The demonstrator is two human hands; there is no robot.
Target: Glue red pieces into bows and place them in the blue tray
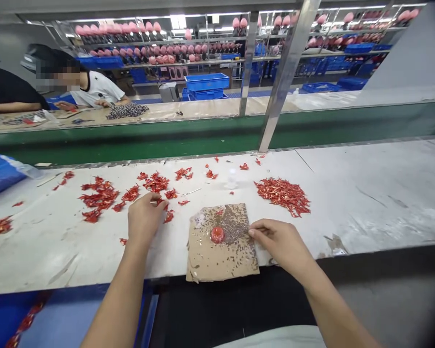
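Observation:
My left hand [147, 217] is over the left part of the white worktop, its fingers curled round a small red piece, partly hidden by the fingers. Loose red figures [155, 182] with pointed, glossy parts lie just beyond it. My right hand [281, 241] is at the right edge of a cardboard piece [210, 263], thumb and forefinger pinched together; what is between them is too small to make out. A round red cap-like dish [218, 235] stands on the cardboard, among many tiny shiny specks [235, 229].
A heap of thin red pieces [282, 195] lies to the right, and red clusters [99, 195] to the left. Blue bins [2, 174] stand at the left. Beyond a green divider [130, 140] and metal post [288, 72], a co-worker [97, 89] sits at another bench.

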